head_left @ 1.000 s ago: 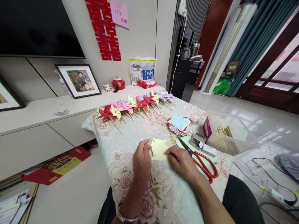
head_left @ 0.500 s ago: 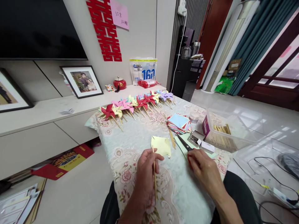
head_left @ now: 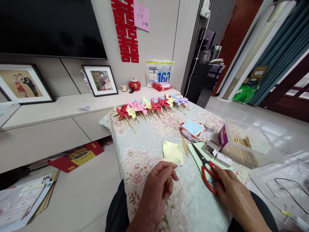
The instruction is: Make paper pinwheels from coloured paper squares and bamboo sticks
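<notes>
My left hand (head_left: 160,185) pinches a thin wooden stick (head_left: 170,174), its upper end showing above the fingertips. Just beyond it lies a pale yellow square of paper (head_left: 173,151) with slits at its corners and a small shiny pin by its near edge. My right hand (head_left: 233,190) has its curled fingers on the near handle loop of red-handled scissors (head_left: 205,164). The scissors' dark blades rest over light green paper (head_left: 196,158), pointing away from me. Several wooden sticks (head_left: 185,146) lie left of the blade tips.
Paper pinwheels (head_left: 152,108) line the table's far side. Stacked coloured paper squares (head_left: 193,130) sit near a round clear container (head_left: 210,125). An opened small box of metal pins (head_left: 211,149), a white box (head_left: 223,159) and a clear bin (head_left: 256,158) of sticks stand right.
My right hand has drawn back toward me, uncovering more of the scissors' red handles. The stick in my left hand has tipped, so less of it shows. The view has shifted left.
</notes>
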Motion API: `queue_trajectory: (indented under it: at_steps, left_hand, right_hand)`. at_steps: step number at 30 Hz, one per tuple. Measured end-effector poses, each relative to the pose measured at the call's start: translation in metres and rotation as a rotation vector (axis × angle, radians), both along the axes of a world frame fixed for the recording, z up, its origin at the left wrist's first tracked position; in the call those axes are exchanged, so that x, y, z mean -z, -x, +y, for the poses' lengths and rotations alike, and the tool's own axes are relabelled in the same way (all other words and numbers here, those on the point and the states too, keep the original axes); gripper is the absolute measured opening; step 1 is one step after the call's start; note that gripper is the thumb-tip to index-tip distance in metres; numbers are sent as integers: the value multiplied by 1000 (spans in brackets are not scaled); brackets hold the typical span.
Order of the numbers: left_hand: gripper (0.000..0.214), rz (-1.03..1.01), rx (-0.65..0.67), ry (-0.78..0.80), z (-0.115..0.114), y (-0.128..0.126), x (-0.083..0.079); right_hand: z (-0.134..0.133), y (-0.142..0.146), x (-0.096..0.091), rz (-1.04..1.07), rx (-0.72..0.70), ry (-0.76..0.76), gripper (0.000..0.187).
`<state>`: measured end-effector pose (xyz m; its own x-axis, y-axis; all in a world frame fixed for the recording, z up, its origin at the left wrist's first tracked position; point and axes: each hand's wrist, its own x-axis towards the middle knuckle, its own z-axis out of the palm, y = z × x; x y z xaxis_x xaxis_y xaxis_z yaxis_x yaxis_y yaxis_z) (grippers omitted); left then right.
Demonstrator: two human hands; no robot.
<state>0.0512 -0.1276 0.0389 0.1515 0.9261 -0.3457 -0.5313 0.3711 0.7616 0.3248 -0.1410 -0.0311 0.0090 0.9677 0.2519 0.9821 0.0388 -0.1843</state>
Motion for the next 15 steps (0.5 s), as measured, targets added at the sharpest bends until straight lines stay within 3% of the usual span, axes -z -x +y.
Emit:
queue_trajectory:
  at_steps: [8,12,15]
  left_hand:
    - [21,65,-26,-21,-4,7,-6]
    - [21,87,-63,-36,-4,9,-3]
    - [24,92,-72,-31,-4,10,-3]
  right_hand:
    - [-23,0,-10,84,17,47,39]
    - [-34,4,-18,304,60,136,43]
    - [-44,14,-22,522,-8,216,42]
